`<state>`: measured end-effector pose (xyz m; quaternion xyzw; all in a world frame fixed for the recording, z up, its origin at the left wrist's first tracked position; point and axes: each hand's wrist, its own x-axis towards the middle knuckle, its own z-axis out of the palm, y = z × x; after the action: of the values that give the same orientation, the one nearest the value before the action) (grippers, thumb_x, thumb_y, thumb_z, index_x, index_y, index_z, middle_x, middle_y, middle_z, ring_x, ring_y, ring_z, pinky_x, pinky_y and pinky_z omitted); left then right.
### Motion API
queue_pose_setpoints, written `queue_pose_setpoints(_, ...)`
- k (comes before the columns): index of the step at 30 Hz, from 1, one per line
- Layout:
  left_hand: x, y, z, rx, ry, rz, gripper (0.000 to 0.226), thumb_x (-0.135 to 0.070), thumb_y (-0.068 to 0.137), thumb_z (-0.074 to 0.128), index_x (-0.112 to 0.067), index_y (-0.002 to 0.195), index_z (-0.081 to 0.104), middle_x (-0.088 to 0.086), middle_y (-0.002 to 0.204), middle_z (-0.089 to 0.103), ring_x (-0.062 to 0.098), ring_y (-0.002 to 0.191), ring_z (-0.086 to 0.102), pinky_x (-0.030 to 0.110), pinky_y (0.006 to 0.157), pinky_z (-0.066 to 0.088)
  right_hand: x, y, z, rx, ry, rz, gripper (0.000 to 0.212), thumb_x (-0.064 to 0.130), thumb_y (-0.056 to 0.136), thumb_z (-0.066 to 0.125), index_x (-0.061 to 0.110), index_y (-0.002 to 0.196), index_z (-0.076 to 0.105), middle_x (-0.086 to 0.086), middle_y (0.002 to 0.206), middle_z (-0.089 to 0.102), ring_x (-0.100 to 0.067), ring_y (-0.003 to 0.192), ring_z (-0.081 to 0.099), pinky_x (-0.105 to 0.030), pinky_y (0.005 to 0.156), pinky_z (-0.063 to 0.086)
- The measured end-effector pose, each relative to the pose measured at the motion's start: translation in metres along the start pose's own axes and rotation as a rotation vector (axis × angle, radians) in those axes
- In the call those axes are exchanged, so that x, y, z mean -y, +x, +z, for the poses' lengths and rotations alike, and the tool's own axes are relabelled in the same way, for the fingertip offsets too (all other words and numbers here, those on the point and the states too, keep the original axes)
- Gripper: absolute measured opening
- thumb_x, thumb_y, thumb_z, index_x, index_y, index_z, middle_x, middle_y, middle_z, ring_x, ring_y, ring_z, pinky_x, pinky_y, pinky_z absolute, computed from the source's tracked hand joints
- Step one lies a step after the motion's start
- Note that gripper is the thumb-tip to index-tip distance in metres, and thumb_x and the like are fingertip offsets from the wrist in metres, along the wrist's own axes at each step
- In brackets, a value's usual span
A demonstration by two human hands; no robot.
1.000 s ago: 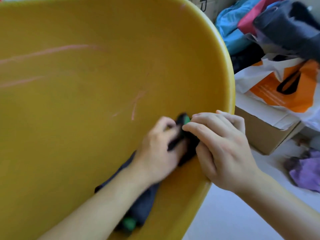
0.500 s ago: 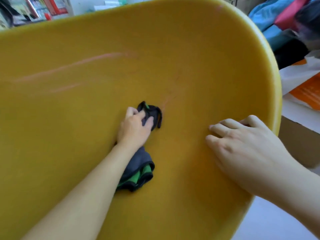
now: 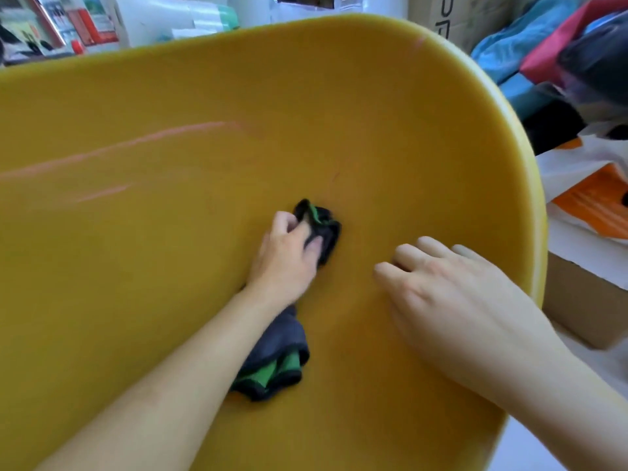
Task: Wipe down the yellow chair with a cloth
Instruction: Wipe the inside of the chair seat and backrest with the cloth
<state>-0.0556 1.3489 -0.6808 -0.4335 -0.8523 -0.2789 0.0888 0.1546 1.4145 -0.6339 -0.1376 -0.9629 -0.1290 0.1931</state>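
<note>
The yellow chair (image 3: 170, 266) fills most of the view, its curved shell facing me with pale pink scuff streaks across the upper left. A dark cloth with green trim (image 3: 278, 362) lies bunched on the shell near the middle. My left hand (image 3: 289, 256) grips the cloth's upper end and presses it against the yellow surface; the rest of the cloth trails out under my wrist. My right hand (image 3: 452, 300) rests on the shell to the right of the cloth, fingers loosely bent, holding nothing.
A cardboard box (image 3: 584, 300) stands just right of the chair's rim. Above it lie an orange and white plastic bag (image 3: 594, 195) and a heap of coloured clothing (image 3: 560, 52). Boxes and packages (image 3: 102, 25) crowd the background behind the chair.
My left hand has carried the cloth from the chair's right rim to the middle of the shell. My right hand has let go of the cloth and now lies on the shell.
</note>
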Motion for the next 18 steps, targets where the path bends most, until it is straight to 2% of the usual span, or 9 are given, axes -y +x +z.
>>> queue_pose_setpoints(3, -0.06, -0.073, -0.009, 0.24, -0.3, 0.458, 0.022, -0.032, 0.083, 0.038, -0.026, 0.1, 0.05, 0.002, 0.111, 0.046, 0.025, 0.094, 0.052, 0.038, 0.073, 0.046, 0.003, 0.0, -0.004, -0.098, 0.088, 0.033, 0.003, 0.017, 0.076, 0.05, 0.019, 0.075, 0.049, -0.001, 0.068, 0.043, -0.027, 0.063, 0.046, -0.038, 0.05, 0.04)
queue_pose_setpoints(6, -0.032, -0.063, -0.012, 0.204, -0.137, 0.637, 0.026, -0.031, 0.082, 0.041, -0.033, 0.106, 0.05, 0.001, 0.115, 0.047, 0.024, 0.099, 0.051, 0.036, 0.077, 0.048, 0.002, -0.001, -0.005, -0.054, 0.061, -0.008, 0.005, 0.021, 0.077, 0.048, 0.021, 0.072, 0.05, 0.002, 0.065, 0.043, -0.026, 0.061, 0.048, -0.035, 0.049, 0.04)
queue_pose_setpoints(8, 0.014, -0.024, -0.005, 0.032, 0.013, 0.315, 0.039, -0.027, 0.085, 0.044, -0.027, 0.122, 0.055, 0.007, 0.116, 0.047, 0.033, 0.099, 0.053, 0.039, 0.082, 0.048, 0.0, -0.004, -0.001, 0.015, 0.001, -0.026, 0.008, 0.023, 0.075, 0.054, 0.023, 0.068, 0.051, 0.002, 0.065, 0.047, -0.026, 0.062, 0.052, -0.032, 0.049, 0.039)
queue_pose_setpoints(10, 0.037, 0.005, -0.01, -0.026, 0.023, -0.226, 0.033, -0.028, 0.093, 0.047, -0.016, 0.123, 0.055, 0.009, 0.118, 0.041, 0.037, 0.102, 0.05, 0.039, 0.085, 0.043, -0.002, -0.005, 0.001, 0.086, -0.025, 0.001, 0.01, 0.022, 0.075, 0.061, 0.022, 0.066, 0.055, 0.001, 0.071, 0.051, -0.025, 0.067, 0.052, -0.033, 0.05, 0.043)
queue_pose_setpoints(11, 0.032, 0.008, -0.01, -0.028, 0.031, -0.372, 0.032, -0.03, 0.095, 0.047, -0.013, 0.121, 0.054, 0.009, 0.121, 0.039, 0.038, 0.104, 0.049, 0.04, 0.085, 0.04, -0.002, -0.004, 0.003, 0.096, -0.036, 0.021, 0.004, 0.023, 0.077, 0.06, 0.022, 0.073, 0.06, 0.0, 0.077, 0.054, -0.025, 0.071, 0.053, -0.034, 0.052, 0.046)
queue_pose_setpoints(12, 0.018, 0.004, -0.01, -0.009, 0.086, -0.382, 0.032, -0.03, 0.095, 0.046, -0.011, 0.12, 0.053, 0.009, 0.125, 0.038, 0.038, 0.106, 0.047, 0.04, 0.087, 0.039, -0.001, -0.002, 0.002, 0.104, -0.037, 0.055, 0.012, 0.026, 0.081, 0.055, 0.022, 0.086, 0.064, -0.001, 0.085, 0.057, -0.025, 0.076, 0.055, -0.036, 0.054, 0.05)
queue_pose_setpoints(15, -0.044, -0.04, -0.005, 0.107, 0.036, 0.025, 0.033, -0.027, 0.091, 0.048, -0.015, 0.121, 0.05, 0.005, 0.127, 0.038, 0.031, 0.108, 0.045, 0.04, 0.088, 0.039, 0.006, 0.008, -0.01, 0.104, 0.084, 0.141, 0.033, 0.033, 0.09, 0.035, 0.025, 0.111, 0.059, 0.002, 0.105, 0.06, -0.023, 0.088, 0.06, -0.038, 0.062, 0.054)
queue_pose_setpoints(16, -0.06, -0.059, -0.008, 0.172, -0.08, 0.165, 0.034, -0.027, 0.088, 0.05, -0.017, 0.12, 0.05, 0.002, 0.125, 0.04, 0.027, 0.109, 0.045, 0.038, 0.088, 0.04, 0.008, 0.01, -0.015, 0.132, 0.14, 0.173, 0.034, 0.035, 0.092, 0.031, 0.029, 0.111, 0.058, 0.004, 0.104, 0.058, -0.021, 0.09, 0.06, -0.038, 0.066, 0.054)
queue_pose_setpoints(18, -0.067, -0.078, -0.027, 0.328, -0.365, 0.285, 0.035, -0.028, 0.085, 0.056, -0.02, 0.119, 0.056, -0.005, 0.124, 0.048, 0.017, 0.114, 0.047, 0.031, 0.093, 0.042, 0.009, 0.011, -0.018, 0.203, 0.17, 0.184, 0.04, 0.043, 0.093, 0.023, 0.033, 0.106, 0.059, 0.008, 0.097, 0.051, -0.015, 0.09, 0.057, -0.035, 0.069, 0.052)
